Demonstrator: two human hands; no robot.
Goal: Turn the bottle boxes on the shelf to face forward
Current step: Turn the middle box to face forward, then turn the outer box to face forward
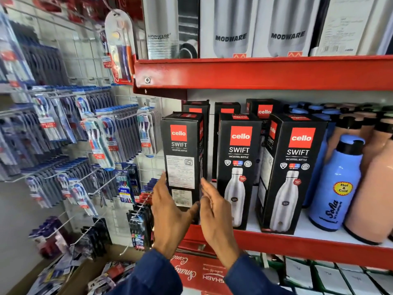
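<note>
Three black Cello Swift bottle boxes stand in the front row of the red shelf (276,241). The leftmost box (182,154) shows its label-text side with a barcode. The middle box (238,167) and the right box (293,171) show the bottle picture. My left hand (168,211) touches the leftmost box's lower left side, thumb across its bottom front. My right hand (214,209) is at its lower right edge, fingers spread. More black boxes (263,109) stand behind.
A blue Hot & Cold bottle (336,184) and peach bottles (372,188) crowd the shelf's right. White Modware boxes (231,28) fill the shelf above. Toothbrush packs (102,141) hang on wire pegs at left. White boxes (331,279) lie below.
</note>
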